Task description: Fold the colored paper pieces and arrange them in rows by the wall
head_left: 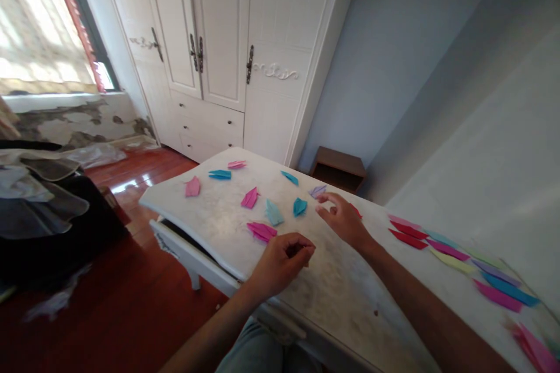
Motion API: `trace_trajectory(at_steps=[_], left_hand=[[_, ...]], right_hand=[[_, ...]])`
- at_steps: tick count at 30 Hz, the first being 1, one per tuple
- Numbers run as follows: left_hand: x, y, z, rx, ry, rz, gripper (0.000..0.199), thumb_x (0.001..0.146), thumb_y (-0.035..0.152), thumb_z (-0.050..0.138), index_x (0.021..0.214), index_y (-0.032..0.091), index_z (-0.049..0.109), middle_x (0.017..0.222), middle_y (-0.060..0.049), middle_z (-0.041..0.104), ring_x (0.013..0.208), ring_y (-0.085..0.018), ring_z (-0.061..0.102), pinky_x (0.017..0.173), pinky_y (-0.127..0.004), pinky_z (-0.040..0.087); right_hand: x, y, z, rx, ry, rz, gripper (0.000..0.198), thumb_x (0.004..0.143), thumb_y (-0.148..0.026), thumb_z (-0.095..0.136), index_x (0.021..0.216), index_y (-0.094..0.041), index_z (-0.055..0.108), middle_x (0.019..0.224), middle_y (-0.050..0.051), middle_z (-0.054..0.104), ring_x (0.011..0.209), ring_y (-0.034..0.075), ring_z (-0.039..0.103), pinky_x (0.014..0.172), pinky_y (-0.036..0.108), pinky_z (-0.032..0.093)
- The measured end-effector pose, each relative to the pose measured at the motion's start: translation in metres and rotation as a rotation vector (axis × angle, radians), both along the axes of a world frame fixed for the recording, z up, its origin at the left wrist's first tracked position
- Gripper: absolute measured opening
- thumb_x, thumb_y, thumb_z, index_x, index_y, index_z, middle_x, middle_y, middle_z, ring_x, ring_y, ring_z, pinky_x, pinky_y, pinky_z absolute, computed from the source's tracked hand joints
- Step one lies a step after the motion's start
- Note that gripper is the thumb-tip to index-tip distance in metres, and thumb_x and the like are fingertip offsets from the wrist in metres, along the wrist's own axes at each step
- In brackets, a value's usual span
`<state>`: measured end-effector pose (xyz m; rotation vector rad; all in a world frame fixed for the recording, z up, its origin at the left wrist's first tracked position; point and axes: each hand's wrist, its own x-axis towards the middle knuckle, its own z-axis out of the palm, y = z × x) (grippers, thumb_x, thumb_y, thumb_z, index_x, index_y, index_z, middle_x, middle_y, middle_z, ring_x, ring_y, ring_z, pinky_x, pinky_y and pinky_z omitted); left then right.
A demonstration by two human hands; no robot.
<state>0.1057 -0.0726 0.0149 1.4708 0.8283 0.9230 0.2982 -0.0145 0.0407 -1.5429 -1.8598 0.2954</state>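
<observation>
My left hand point(282, 262) is just above the near part of the table, fingers curled and thumb against the fingertips, with nothing seen in it. Nearest to it lies a magenta folded paper piece point(261, 232). Further right, my right hand point(343, 221) reaches over the table with thumb and fingers apart. Its index fingertip is close to a lavender folded paper piece point(317, 191); whether they touch I cannot tell. Partly behind this hand is a red paper piece point(356, 210). Around them lie a teal piece point(300, 207), a pale blue one point(273, 213) and another magenta one point(249, 198).
The white marbled table point(219, 210) has more folded papers at its far end. Several flat, long paper pieces point(455, 262) lie in rows on the right. An open drawer point(192, 256) juts from the table's left side. A white wardrobe point(223, 29) and brown box point(339, 166) stand beyond.
</observation>
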Motion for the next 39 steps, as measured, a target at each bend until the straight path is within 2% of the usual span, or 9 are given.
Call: trace_trajectory(at_steps=[2,4,7,9,15,22,27,34,39], left_hand=[[-0.001,0.000,-0.001,-0.022,-0.036,-0.001,0.022,0.080,0.034,0.060,0.082,0.014,0.067,0.061,0.000,0.059,0.049,-0.008,0.046,0.047,-0.020,0.034],[-0.002,0.000,-0.001,-0.039,-0.064,-0.004,0.020,0.080,0.033,0.060,0.081,0.014,0.066,0.060,0.000,0.058,0.050,-0.008,0.046,0.047,-0.020,0.034],[-0.002,0.000,-0.001,-0.058,-0.096,-0.011,0.018,0.080,0.031,0.060,0.081,0.014,0.066,0.060,0.000,0.057,0.049,-0.008,0.045,0.047,-0.020,0.035],[-0.003,0.000,0.001,-0.067,-0.110,-0.023,0.019,0.081,0.032,0.060,0.081,0.014,0.066,0.060,0.000,0.057,0.049,-0.008,0.045,0.047,-0.020,0.035],[-0.005,-0.001,0.002,-0.088,-0.142,-0.046,0.020,0.080,0.034,0.061,0.081,0.014,0.066,0.061,0.000,0.058,0.050,-0.008,0.046,0.048,-0.020,0.035],[-0.003,0.000,0.002,-0.062,-0.179,-0.036,0.020,0.080,0.032,0.061,0.081,0.012,0.066,0.061,0.000,0.058,0.053,-0.009,0.049,0.050,-0.019,0.036],[-0.004,-0.001,0.003,-0.083,-0.181,-0.037,0.020,0.081,0.030,0.060,0.082,0.012,0.066,0.060,0.001,0.057,0.050,-0.007,0.045,0.048,-0.018,0.035],[-0.004,-0.001,0.003,-0.082,-0.169,-0.034,0.019,0.081,0.030,0.060,0.081,0.012,0.066,0.059,0.001,0.057,0.048,-0.006,0.044,0.047,-0.018,0.035],[-0.003,0.000,0.002,-0.081,-0.159,-0.015,0.020,0.081,0.031,0.061,0.081,0.012,0.066,0.059,0.001,0.057,0.047,-0.006,0.044,0.046,-0.018,0.035]], right_hand=[[-0.014,0.037,0.009,-0.021,-0.161,-0.025,0.031,0.082,-0.023,0.055,0.110,-0.013,0.062,0.110,0.011,0.066,0.097,0.020,0.061,0.083,0.029,0.046],[-0.028,0.068,0.015,-0.084,-0.351,-0.033,0.035,0.084,-0.022,0.055,0.116,-0.011,0.061,0.116,0.013,0.065,0.106,0.021,0.059,0.092,0.029,0.043],[-0.047,0.095,0.020,-0.194,-0.632,-0.034,0.039,0.088,-0.025,0.051,0.123,-0.011,0.058,0.121,0.014,0.063,0.109,0.023,0.059,0.090,0.029,0.043],[-0.058,0.104,0.020,-0.243,-0.729,-0.027,0.037,0.087,-0.023,0.050,0.122,-0.013,0.060,0.119,0.015,0.064,0.107,0.025,0.061,0.086,0.030,0.045],[-0.079,0.106,0.011,-0.297,-0.832,-0.039,0.032,0.087,-0.013,0.043,0.106,-0.012,0.068,0.111,0.020,0.067,0.101,0.029,0.064,0.079,0.036,0.049],[-0.079,0.111,0.010,-0.229,-0.852,-0.109,0.039,0.091,-0.014,0.035,0.123,-0.016,0.057,0.122,0.017,0.062,0.110,0.028,0.061,0.084,0.038,0.049],[-0.073,0.124,0.011,-0.289,-0.864,-0.104,0.031,0.087,-0.017,0.046,0.110,-0.015,0.067,0.109,0.017,0.069,0.099,0.029,0.066,0.075,0.033,0.052],[-0.072,0.117,0.008,-0.194,-0.904,-0.021,0.035,0.092,-0.014,0.036,0.110,-0.017,0.066,0.111,0.017,0.067,0.105,0.029,0.063,0.081,0.037,0.049],[-0.073,0.107,0.008,-0.125,-0.893,-0.003,0.037,0.093,-0.015,0.036,0.121,-0.020,0.058,0.117,0.013,0.063,0.105,0.025,0.062,0.080,0.033,0.048]])
